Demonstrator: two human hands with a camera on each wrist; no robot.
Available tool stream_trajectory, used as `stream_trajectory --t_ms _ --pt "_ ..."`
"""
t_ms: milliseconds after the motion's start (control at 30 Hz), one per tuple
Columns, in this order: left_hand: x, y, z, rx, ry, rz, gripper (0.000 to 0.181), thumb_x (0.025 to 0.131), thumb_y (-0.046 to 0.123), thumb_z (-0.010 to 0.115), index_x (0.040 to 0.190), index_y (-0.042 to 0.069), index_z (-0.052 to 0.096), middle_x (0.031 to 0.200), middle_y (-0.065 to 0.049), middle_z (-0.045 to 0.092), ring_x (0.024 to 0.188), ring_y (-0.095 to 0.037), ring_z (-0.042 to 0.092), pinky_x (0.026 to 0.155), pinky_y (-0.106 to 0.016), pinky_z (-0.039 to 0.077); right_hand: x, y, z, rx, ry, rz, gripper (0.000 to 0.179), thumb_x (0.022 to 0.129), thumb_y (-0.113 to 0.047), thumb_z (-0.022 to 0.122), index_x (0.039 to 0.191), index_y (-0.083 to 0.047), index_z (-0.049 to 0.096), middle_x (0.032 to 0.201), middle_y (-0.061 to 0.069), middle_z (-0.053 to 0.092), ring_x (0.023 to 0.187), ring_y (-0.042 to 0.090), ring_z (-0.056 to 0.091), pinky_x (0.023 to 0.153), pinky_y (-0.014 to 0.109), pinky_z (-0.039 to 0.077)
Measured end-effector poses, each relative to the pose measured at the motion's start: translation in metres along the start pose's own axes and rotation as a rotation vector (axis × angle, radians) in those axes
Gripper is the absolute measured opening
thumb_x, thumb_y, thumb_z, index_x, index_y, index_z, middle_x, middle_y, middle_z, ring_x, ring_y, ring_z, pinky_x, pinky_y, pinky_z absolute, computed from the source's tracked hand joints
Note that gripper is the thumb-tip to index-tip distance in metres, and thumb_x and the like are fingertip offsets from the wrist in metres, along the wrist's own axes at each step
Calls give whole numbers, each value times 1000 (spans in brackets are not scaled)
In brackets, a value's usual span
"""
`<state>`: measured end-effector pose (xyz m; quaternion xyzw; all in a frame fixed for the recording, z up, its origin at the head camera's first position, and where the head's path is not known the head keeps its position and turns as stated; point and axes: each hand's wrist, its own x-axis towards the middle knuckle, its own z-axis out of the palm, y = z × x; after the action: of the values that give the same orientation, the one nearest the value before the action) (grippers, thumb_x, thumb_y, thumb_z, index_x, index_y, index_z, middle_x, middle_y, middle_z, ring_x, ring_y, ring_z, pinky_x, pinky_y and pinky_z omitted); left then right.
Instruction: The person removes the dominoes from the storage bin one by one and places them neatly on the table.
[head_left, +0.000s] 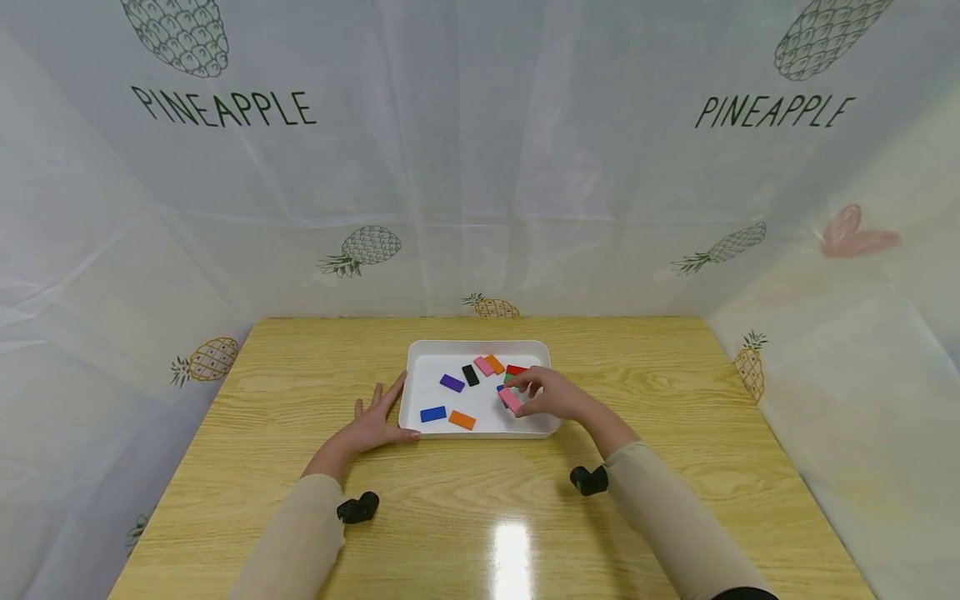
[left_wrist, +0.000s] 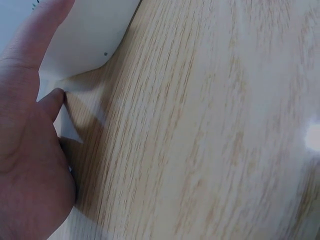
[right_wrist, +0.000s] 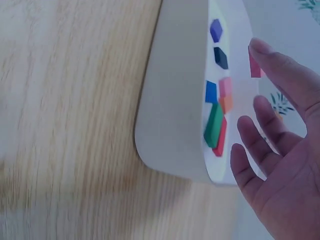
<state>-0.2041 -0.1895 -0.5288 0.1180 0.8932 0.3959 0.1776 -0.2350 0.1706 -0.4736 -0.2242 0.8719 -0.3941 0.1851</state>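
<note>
My right hand [head_left: 553,394] pinches a pink block [head_left: 510,401] between thumb and fingers, above the right part of a white tray [head_left: 487,427]. In the right wrist view the held block [right_wrist: 254,65] shows at the thumb tip. Partly behind that hand lie a red block [head_left: 515,369], a green block [right_wrist: 214,126] and a blue block [right_wrist: 211,92]. At the tray's left end my left hand [head_left: 372,427] touches the wall with spread, straight fingers, its thumb along the front left corner.
Inside the tray also lie a purple block [head_left: 452,383], a black block [head_left: 470,375], another pink block [head_left: 483,366], an orange block [head_left: 495,363], a blue block [head_left: 432,414] and a second orange block [head_left: 462,420]. Pineapple-print sheeting [head_left: 480,167] surrounds the wooden table [head_left: 420,517].
</note>
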Motion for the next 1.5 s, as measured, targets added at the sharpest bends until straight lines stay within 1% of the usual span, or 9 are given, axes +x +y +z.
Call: stream_trajectory --t_ms 133,300,567,667,800,967,1167,1367,1500 --pt "-1 0 0 0 3 4 118 75 45 82 158 23 1 162 -15 7 144 -41 -15 104 -64 -19 -6 4 -6 6 12 14 40 81 -12 80 119 -7 69 99 3 62 89 24 53 75 34 47" --pt "-2 -2 2 -4 4 8 117 76 43 82 158 22 1 162 -17 6 144 -42 -14 104 -63 -18 -16 6 -14 3 44 61 41 82 -13 80 121 -9 67 98 0 63 90 22 54 77 35 48" --pt "-2 -4 3 -9 -4 -13 117 77 43 82 158 26 -1 162 -13 6 144 -38 -16 105 -61 -19 -31 16 -25 3 105 78 44 81 -10 80 123 -6 66 94 1 63 88 22 55 73 33 49" --pt "-1 -5 4 -18 -4 -8 117 76 43 82 158 26 0 162 -14 6 144 -39 -16 104 -62 -20 -37 23 -28 4 133 90 44 81 -10 80 123 -6 66 93 2 63 87 22 55 72 32 49" --pt "-1 -4 4 -21 -1 -4 118 76 43 83 158 26 0 162 -14 6 144 -39 -16 104 -62 -19 -45 30 -32 16 175 115 44 82 -10 79 123 -6 66 93 3 63 88 24 55 74 34 49" --pt "-1 -5 5 -21 0 -20 118 75 45 82 158 30 -1 163 -10 5 145 -36 -17 105 -60 -20 -55 40 -36 47 221 124 48 82 -11 80 127 -5 64 95 5 64 87 25 56 73 37 48" --pt "0 -7 5 -6 5 -21 117 75 48 82 158 31 1 162 -12 6 145 -36 -16 105 -60 -19 -60 56 -35 89 258 147 50 83 -11 79 129 -3 62 96 8 65 86 24 56 71 34 48" --pt "1 -6 4 5 11 -5 116 76 45 82 158 29 1 162 -15 5 144 -39 -16 104 -62 -19 -63 72 -29 117 307 153 49 82 -10 79 127 0 62 93 8 66 83 23 56 69 28 48" --pt "1 -6 5 7 14 -10 116 76 45 82 158 28 2 162 -15 5 144 -39 -15 105 -62 -19 -64 80 -23 148 333 176 50 83 -11 79 128 1 61 96 10 66 84 23 55 68 27 48"
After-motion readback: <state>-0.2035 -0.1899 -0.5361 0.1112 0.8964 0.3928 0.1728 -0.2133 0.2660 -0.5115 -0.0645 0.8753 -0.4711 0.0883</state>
